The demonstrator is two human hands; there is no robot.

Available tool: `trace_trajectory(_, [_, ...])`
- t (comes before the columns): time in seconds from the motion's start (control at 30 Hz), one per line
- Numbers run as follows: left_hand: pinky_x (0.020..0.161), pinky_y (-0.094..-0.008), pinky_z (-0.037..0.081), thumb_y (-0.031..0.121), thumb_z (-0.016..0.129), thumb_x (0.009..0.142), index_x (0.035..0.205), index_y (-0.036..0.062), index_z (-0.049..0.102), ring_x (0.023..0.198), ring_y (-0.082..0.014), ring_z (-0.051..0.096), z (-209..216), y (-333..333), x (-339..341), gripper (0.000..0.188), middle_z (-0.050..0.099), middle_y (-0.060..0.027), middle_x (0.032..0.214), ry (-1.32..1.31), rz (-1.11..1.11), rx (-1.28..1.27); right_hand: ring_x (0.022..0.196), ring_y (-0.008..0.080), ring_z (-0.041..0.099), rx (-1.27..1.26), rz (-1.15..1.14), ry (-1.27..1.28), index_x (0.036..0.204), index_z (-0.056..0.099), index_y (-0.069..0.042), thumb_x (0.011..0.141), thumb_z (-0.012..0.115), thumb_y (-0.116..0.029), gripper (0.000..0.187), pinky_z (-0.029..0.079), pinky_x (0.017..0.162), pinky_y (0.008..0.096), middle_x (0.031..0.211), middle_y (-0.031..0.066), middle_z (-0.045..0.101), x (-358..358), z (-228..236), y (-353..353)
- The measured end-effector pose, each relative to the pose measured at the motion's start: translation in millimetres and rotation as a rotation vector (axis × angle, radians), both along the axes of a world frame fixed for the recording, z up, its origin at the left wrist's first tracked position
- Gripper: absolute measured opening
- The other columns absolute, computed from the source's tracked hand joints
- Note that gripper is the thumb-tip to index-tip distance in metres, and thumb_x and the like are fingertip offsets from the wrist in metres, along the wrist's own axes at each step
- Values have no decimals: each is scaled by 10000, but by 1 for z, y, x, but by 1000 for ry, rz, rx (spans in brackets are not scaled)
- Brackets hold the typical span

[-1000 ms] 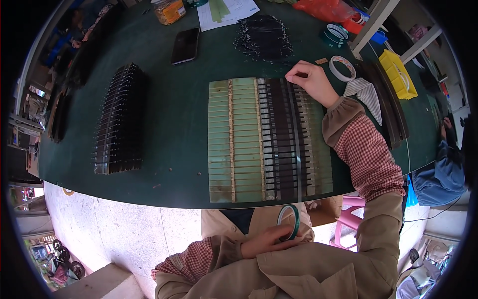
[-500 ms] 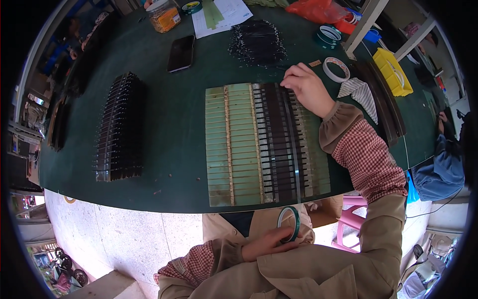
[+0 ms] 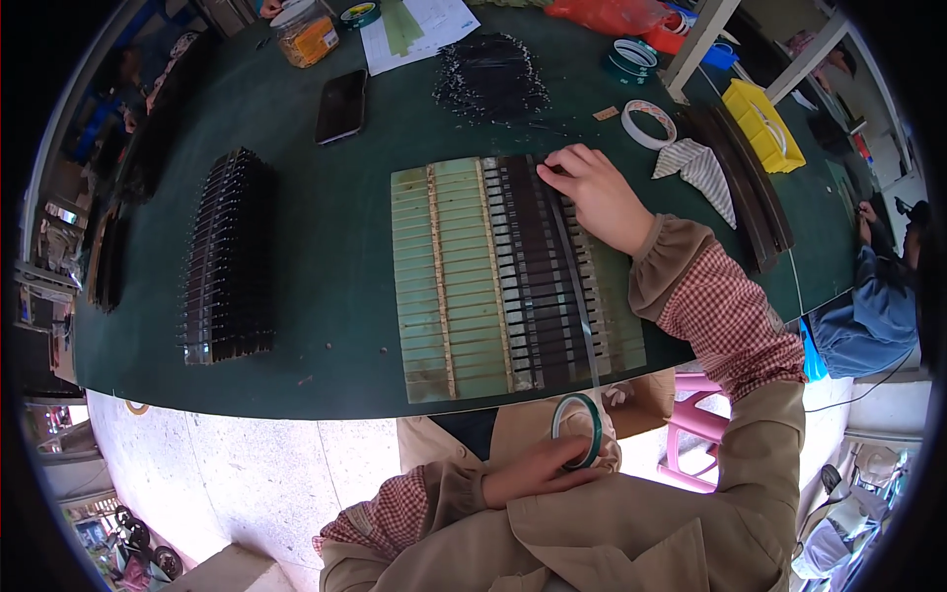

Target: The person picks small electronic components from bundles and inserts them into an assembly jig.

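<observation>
A green slotted board (image 3: 418, 286) lies on the table before me, with a row of dark narrow strips (image 3: 523, 266) set across its right part. My right hand (image 3: 599, 197) is closed in a pinch at the board's far edge, on the end of a thin tape. From there the tape strip (image 3: 580, 296) runs slantwise over the dark strips toward me, past the table's near edge. It leads to a green tape roll (image 3: 596, 434), which my left hand (image 3: 533, 469) grips below the table edge, close to my body.
A stack of dark strips (image 3: 222, 257) stands at the left. Farther back are a phone (image 3: 341, 107), a heap of small black parts (image 3: 490, 79) and a plastic jar (image 3: 305, 35). At right lie a white tape roll (image 3: 649, 125), striped cloth (image 3: 695, 178) and yellow bin (image 3: 763, 125).
The whole view has shifted slightly. My left hand and the tape roll have moved a little right relative to the board, and the tape slants more. My right hand keeps its pinch at the far edge.
</observation>
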State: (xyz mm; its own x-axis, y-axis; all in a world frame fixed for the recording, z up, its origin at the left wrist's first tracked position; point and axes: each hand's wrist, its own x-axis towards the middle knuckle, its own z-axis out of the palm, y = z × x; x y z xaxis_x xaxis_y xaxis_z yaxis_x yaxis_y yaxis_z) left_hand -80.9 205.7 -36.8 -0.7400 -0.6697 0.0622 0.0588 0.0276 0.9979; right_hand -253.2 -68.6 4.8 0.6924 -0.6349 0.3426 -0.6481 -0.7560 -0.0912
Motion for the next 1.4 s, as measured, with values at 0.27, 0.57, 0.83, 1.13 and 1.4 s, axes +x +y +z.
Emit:
trace_trajectory(0.27, [723, -320, 498, 191, 668, 909, 1140, 8, 605, 824, -228, 625, 4, 2, 4, 301, 629, -116, 922, 14, 30, -1, 1109, 281, 499, -220, -30, 193, 1173, 633, -21, 682, 551, 97, 512, 401, 953, 365, 1157, 106, 562, 5, -1, 17])
trace_trajectory(0.57, [720, -328, 494, 180, 672, 902, 1150, 10, 609, 829, -239, 627, -4, 8, 6, 307, 639, -121, 919, -2, 26, -55, 1147, 292, 488, 34, -2, 113, 1198, 633, -81, 665, 537, 108, 573, 395, 983, 374, 1209, 121, 552, -4, 3, 23])
trace_trajectory(0.83, [732, -333, 486, 180, 658, 911, 1178, 19, 598, 837, -243, 623, -4, 10, 7, 318, 635, -126, 930, 16, -7, -23, 1155, 293, 485, -8, 32, 18, 1194, 637, -89, 662, 553, 105, 572, 404, 993, 387, 1233, 96, 543, -7, 20, 28])
trace_trajectory(1.13, [604, -372, 424, 215, 663, 903, 931, 42, 553, 674, -291, 529, -1, 7, -3, 207, 535, -138, 769, 102, 103, -23, 1135, 299, 498, -24, -38, 34, 1191, 632, -51, 677, 547, 104, 544, 414, 973, 374, 1214, 108, 551, -8, 13, 43])
trace_trajectory(1.4, [698, -356, 490, 181, 671, 899, 1142, 23, 600, 786, -268, 618, -5, 8, 0, 299, 633, -125, 899, 27, 49, -80, 1123, 301, 507, 69, -1, 4, 1164, 645, -45, 655, 557, 111, 539, 420, 972, 366, 1203, 114, 550, -12, 14, 46])
